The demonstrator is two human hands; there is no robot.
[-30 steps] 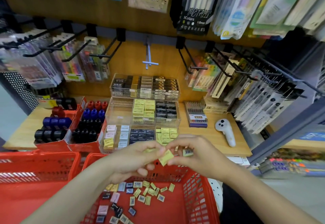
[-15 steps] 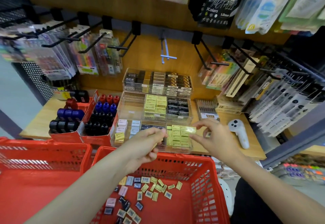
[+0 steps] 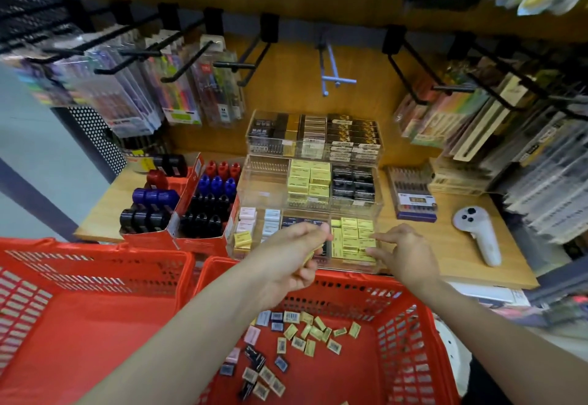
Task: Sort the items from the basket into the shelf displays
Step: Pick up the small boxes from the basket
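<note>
A red basket [image 3: 410, 334] in front of me holds several small boxes [image 3: 305, 333], yellow, black, pink and white, loose on its floor. Behind it a clear tiered display [image 3: 378, 210] stands on the wooden shelf, with a front-right compartment of yellow boxes [image 3: 351, 232]. My left hand [image 3: 292, 255] hovers before the display's front row, its fingers curled round small yellow boxes. My right hand [image 3: 404, 253] reaches into the yellow compartment, its fingertips on the yellow boxes at the front.
A second red basket [image 3: 79, 318] sits at the left. Red cartons of black, blue and red items [image 3: 203, 210] stand left of the display. A white controller [image 3: 477, 232] and a pen box [image 3: 412, 194] lie on the shelf at the right. Black hooks with hanging packets [image 3: 178, 86] jut out above.
My right hand has carried its yellow box down into the front-right compartment and lowered onto the stack. My left hand stays raised with its boxes. The view has tilted down.
</note>
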